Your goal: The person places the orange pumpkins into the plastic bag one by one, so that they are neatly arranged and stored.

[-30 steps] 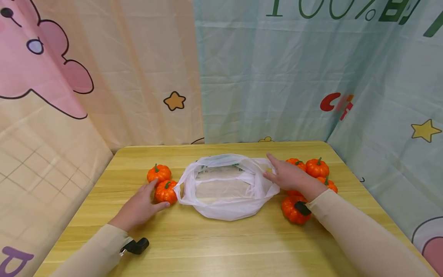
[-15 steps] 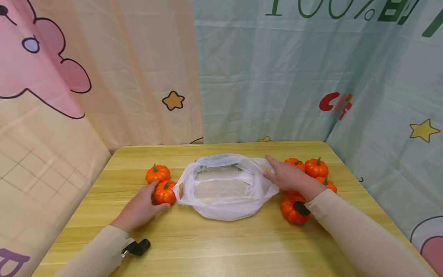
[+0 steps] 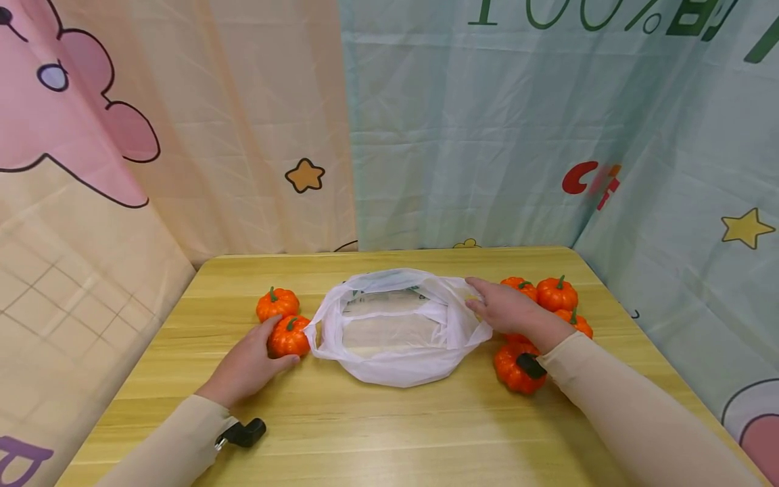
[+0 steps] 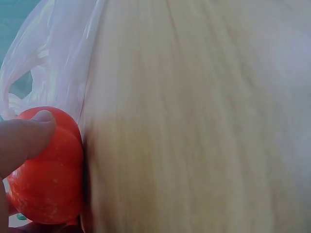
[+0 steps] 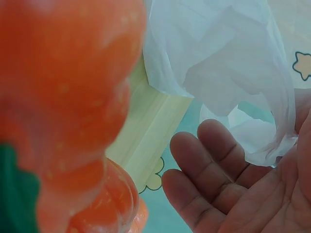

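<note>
My left hand (image 3: 246, 365) grips a small orange toy pumpkin (image 3: 289, 337) on the table, fingers on its far left side and thumb at its near side. In the left wrist view, the thumb (image 4: 29, 138) lies across the pumpkin. A white plastic bag (image 3: 402, 372) lies open-mouthed beside it, its left handle right by the pumpkin. My right hand (image 3: 511, 311) holds the bag's right rim; in the right wrist view, gathered plastic runs between thumb and palm while the other fingers (image 5: 194, 155) extend loosely. Some of the held plastic is hidden.
Another pumpkin (image 3: 277, 304) sits just behind the gripped one. Several more pumpkins (image 3: 557, 294) cluster at the right, partly under my right forearm, one (image 3: 514, 372) nearest the front. The wooden table (image 3: 389, 439) meets printed curtains (image 3: 475, 135) at the back and sides.
My left fingers have settled closer around the pumpkin, which has shifted very slightly left. The right hand and bag have barely moved.
</note>
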Demonstrator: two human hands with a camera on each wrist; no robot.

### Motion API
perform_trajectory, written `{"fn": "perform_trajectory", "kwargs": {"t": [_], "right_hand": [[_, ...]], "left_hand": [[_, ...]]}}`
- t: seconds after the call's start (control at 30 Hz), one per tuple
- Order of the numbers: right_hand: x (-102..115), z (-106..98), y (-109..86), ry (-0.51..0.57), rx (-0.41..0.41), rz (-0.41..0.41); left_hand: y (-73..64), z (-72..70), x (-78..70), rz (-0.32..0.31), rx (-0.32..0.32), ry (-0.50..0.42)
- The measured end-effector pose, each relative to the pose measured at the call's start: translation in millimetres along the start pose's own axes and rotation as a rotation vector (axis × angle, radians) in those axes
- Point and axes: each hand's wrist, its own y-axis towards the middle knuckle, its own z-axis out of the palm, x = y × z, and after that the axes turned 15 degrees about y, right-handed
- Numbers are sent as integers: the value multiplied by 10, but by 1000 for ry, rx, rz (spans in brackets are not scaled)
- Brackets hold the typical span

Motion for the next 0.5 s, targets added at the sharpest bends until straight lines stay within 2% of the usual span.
{"fn": "perform_trajectory", "kwargs": {"t": [0.27, 0.4, 0.5], "right_hand": [[0, 11, 14, -5, -15, -16], [12, 11, 1, -6, -10, -15], [16, 12, -3, -4, -4, -13]], "left_hand": [[-17, -40, 27, -28, 2, -15], [-39, -131, 40, -28, -2, -21], [-50, -240, 33, -9, -40, -31]]}}
